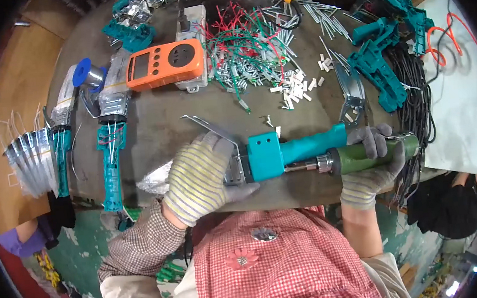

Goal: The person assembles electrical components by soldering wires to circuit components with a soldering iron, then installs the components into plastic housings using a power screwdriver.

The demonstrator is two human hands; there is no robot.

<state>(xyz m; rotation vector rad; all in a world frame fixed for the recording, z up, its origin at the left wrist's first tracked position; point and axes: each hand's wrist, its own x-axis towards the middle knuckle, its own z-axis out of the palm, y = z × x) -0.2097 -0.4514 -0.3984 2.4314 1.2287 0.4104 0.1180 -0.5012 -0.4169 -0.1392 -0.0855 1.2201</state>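
Observation:
My left hand (201,177), in a striped grey-and-yellow glove, is closed around the metal front of a teal-handled tool (265,156). The tool lies sideways at the near edge of the table, its handle toward the right. A bent metal strip sticks up beside my left fingers, and a silvery wrapped end (154,179) shows to their left. My right hand (378,157), gloved too, grips a green electric screwdriver (357,158). The screwdriver's bit points left and meets the teal housing just below the handle. Whether the bit sits in a screw is hidden.
Two teal-handled tools (112,176) lie at the left, near a solder spool (90,75). An orange meter (164,64) rests by a power strip (193,86). Beyond are wires (236,43), white sleeves (295,91), teal shells (378,71) and black cables (412,113).

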